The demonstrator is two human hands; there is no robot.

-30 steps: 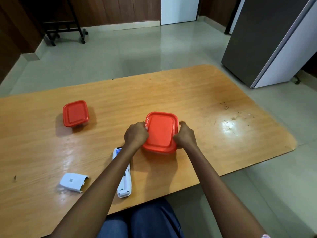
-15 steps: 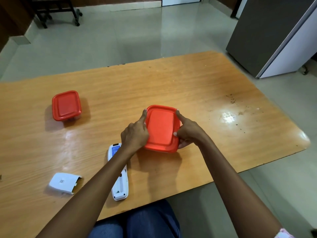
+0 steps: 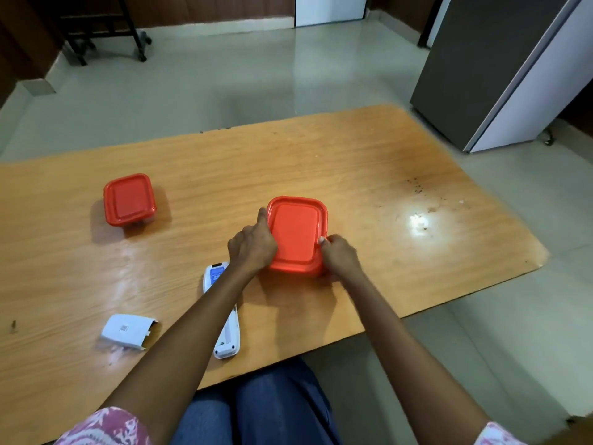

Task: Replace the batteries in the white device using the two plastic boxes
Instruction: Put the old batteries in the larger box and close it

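A plastic box with an orange-red lid (image 3: 296,234) sits mid-table. My left hand (image 3: 252,247) grips its left edge, thumb along the rim. My right hand (image 3: 340,255) holds its near right corner, fingertips at the lid's rim. The lid lies on the box. The white device (image 3: 224,316) rests face down under my left forearm, its battery bay partly hidden. Its white battery cover (image 3: 128,330) lies apart to the left. A second red-lidded box (image 3: 129,199) stands closed at the far left.
The wooden table (image 3: 385,175) ends close to my lap, with a rounded right corner. A grey refrigerator (image 3: 500,69) stands on the floor to the right. A dark wheeled stand (image 3: 106,30) is by the far wall.
My right hand has slid from the box's right side down to its near right corner. My left hand stays on the left edge. The view has tilted.
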